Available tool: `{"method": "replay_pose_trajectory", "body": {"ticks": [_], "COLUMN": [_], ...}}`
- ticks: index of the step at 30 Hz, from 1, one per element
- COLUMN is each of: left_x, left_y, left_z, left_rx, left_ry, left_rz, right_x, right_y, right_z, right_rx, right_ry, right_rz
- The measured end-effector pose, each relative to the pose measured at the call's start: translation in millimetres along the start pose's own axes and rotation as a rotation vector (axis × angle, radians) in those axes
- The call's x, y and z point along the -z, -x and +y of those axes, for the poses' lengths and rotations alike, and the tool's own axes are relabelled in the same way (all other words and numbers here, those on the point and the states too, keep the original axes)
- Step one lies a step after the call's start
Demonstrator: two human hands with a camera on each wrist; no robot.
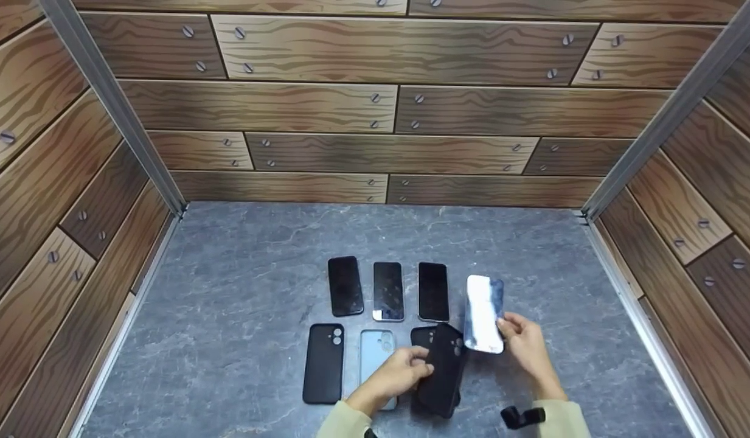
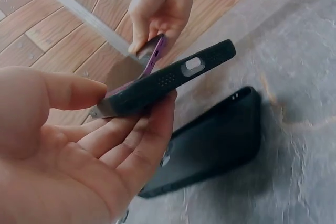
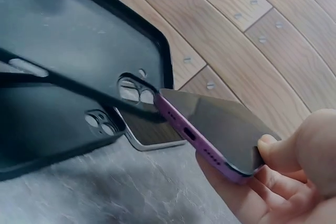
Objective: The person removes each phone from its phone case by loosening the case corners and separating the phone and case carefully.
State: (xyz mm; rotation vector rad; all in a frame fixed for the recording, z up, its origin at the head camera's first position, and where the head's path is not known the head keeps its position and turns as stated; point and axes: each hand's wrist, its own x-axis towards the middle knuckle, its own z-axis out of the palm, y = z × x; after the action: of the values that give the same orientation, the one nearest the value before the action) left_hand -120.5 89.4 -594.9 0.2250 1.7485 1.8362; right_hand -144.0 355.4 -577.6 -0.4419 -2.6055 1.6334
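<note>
My left hand (image 1: 401,370) grips a black phone case (image 1: 440,371) by its left edge, thumb on one side and fingers underneath in the left wrist view. The case is raised and tilted above another black phone case (image 3: 50,124) lying on the floor. Between thumb and fingers, my right hand (image 1: 524,342) holds a smartphone (image 3: 210,127) with a purple frame and a port in its edge. Its screen reflects white in the head view. In the right wrist view the phone's far corner appears right by the held case's camera cutout; whether they touch I cannot tell.
Behind the hands, three dark-screened phones lie in a row: left (image 1: 345,286), middle (image 1: 388,292) and right (image 1: 433,292). A black case (image 1: 323,364) and a light blue case (image 1: 378,347), partly behind my left hand, lie in front. Wood-patterned walls (image 1: 302,109) enclose the grey floor (image 1: 229,274).
</note>
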Motion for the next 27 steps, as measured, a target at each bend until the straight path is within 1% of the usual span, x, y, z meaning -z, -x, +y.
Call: {"method": "replay_pose_trajectory", "body": {"ticks": [2, 5, 8, 13, 16, 21, 24, 27], "left_x": [-4.7, -12.2, -20.2, -30.6, -33.2, -33.0, -32.8, -32.9], "left_y": [-1.5, -3.2, -4.9, -6.4, -5.8, -4.9, -4.3, -4.5], "left_z": [1.1, 2.2, 1.3, -1.8, -4.3, -7.8, -8.7, -9.3], "left_rx": [0.012, 0.034, 0.049, 0.074, 0.082, 0.082, 0.083, 0.085], "left_ry": [-0.018, -0.082, -0.113, -0.096, -0.097, -0.119, -0.133, -0.144], "left_rz": [-0.011, -0.031, -0.06, -0.101, -0.119, -0.115, -0.106, -0.103], "right_x": [2.3, 4.3, 4.5, 1.1, -1.5, -6.0, -9.2, -11.6], "right_y": [-6.8, -16.5, -25.2, -37.8, -45.1, -56.7, -60.7, -62.0], "right_z": [1.8, 4.5, 7.0, 11.4, 15.4, 24.1, 28.2, 30.5], "right_rx": [0.002, -0.003, -0.026, -0.066, -0.072, -0.045, -0.063, -0.122], "right_ry": [0.027, 0.053, 0.066, 0.078, 0.111, 0.176, 0.146, 0.077], "right_rz": [0.005, 0.016, 0.01, -0.044, -0.065, -0.077, -0.096, -0.11]}}
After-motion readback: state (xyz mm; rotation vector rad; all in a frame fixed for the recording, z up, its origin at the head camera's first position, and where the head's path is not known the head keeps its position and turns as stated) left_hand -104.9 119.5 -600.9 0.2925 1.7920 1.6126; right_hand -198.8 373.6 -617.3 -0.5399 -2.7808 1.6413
